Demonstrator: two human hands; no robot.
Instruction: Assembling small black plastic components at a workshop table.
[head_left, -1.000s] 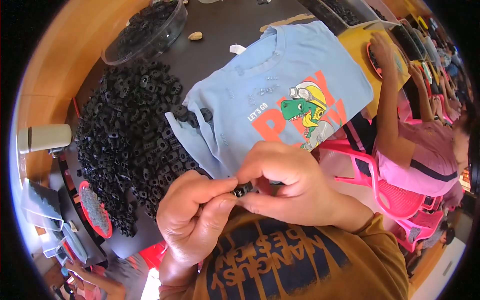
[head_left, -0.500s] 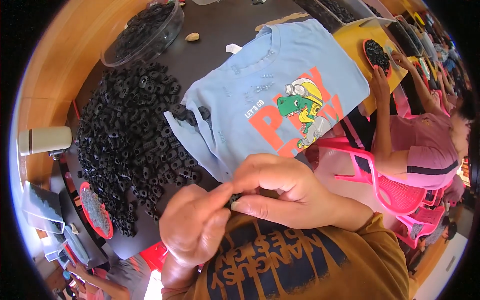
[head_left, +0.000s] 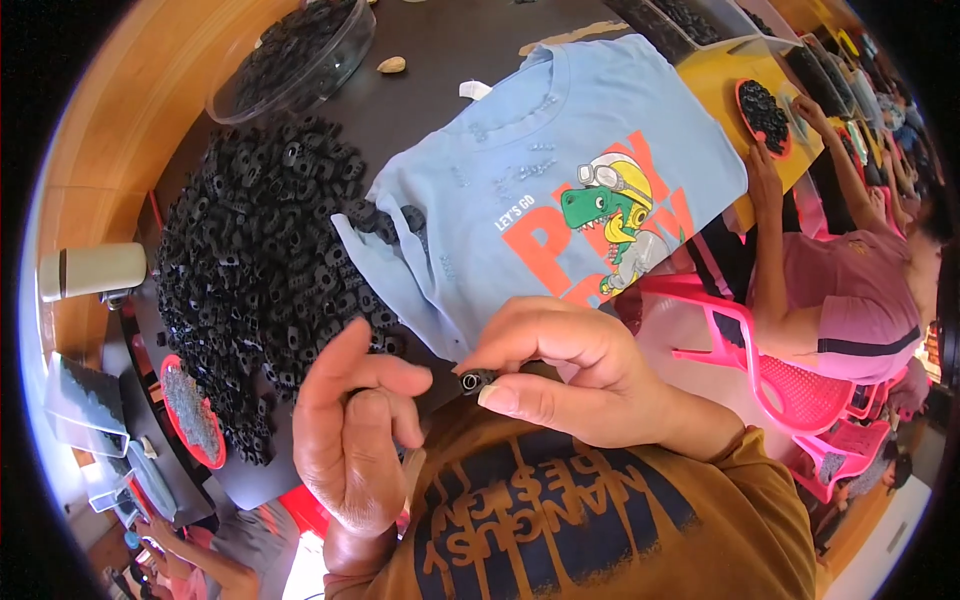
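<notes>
Drew the left hand [head_left: 352,440] away with loosely bent, empty fingers; kept a small black part [head_left: 474,382] pinched in the right hand's [head_left: 580,372] fingertips. Had a heap of black pieces [head_left: 250,285] leftward and, against it, a blue T-shirt [head_left: 460,245] with orange lettering [head_left: 532,246] ahead.

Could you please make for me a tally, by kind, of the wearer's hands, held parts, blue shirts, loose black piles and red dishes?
Hands (left hand, right hand): 2
Held black part: 1
Blue shirt: 1
Loose black pile: 1
Red dishes: 2
Total: 7
</notes>
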